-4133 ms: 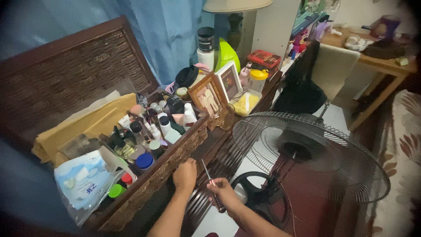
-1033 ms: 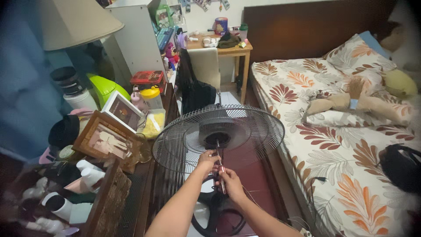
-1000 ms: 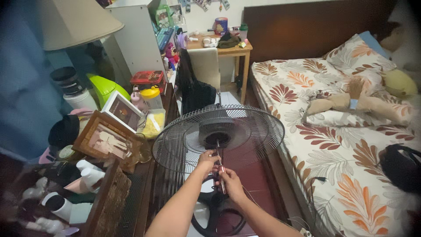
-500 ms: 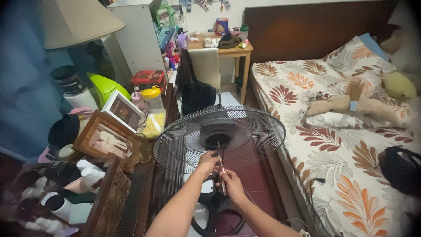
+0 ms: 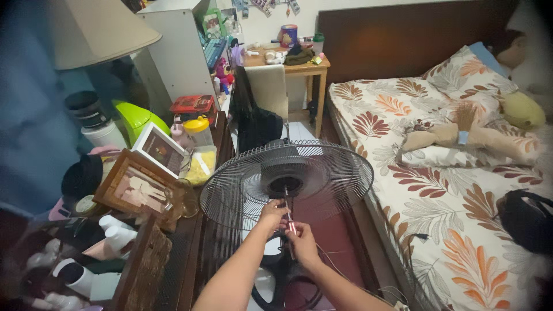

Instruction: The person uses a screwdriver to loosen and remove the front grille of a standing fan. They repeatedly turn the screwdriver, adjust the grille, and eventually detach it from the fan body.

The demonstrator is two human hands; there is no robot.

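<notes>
Both hands meet at the front of a standing fan (image 5: pixel 288 184), which sits on the floor between a cluttered wooden bench (image 5: pixel 190 253) and a bed (image 5: pixel 461 196) with a leaf-patterned sheet. The right hand (image 5: pixel 302 241) is closed around the handle of a screwdriver (image 5: pixel 289 214), whose shaft points up at the dark hub in the middle of the wire grille, while the left hand (image 5: pixel 273 214) is closed on the shaft just beside it, fingers pinched narrow. On the bench stand picture frames (image 5: pixel 141 184), a yellow-lidded jar (image 5: pixel 199 128) and a lamp shade (image 5: pixel 95 31).
</notes>
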